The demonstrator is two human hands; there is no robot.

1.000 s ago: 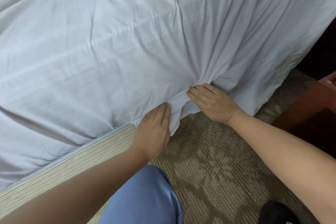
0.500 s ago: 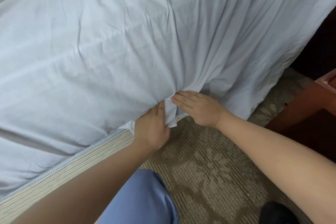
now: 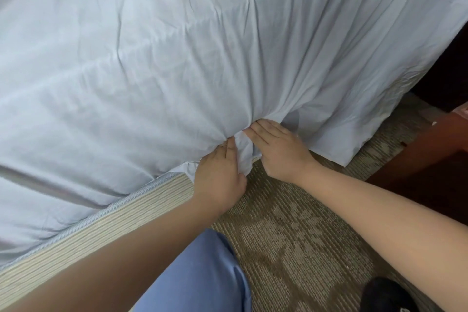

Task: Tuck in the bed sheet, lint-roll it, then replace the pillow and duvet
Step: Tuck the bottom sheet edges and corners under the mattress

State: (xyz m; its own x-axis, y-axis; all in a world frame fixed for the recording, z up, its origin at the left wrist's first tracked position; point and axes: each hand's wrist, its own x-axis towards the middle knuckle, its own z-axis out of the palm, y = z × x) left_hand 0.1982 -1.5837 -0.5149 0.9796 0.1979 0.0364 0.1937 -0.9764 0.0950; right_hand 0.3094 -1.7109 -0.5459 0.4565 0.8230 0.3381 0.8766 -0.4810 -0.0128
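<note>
Head view: both hands, left hand (image 3: pixel 219 172) and right hand (image 3: pixel 279 151), press flat-fingered under the bed sheet (image 3: pixel 177 58).

a bedroom, maybe a hotel room
white sheet (image 3: pixel 157 63) over a mattress (image 3: pixel 96 233) fills 12 o'clock; patterned carpet (image 3: pixel 291 235) at 6; dark wood furniture (image 3: pixel 430 159) at 3.
</note>
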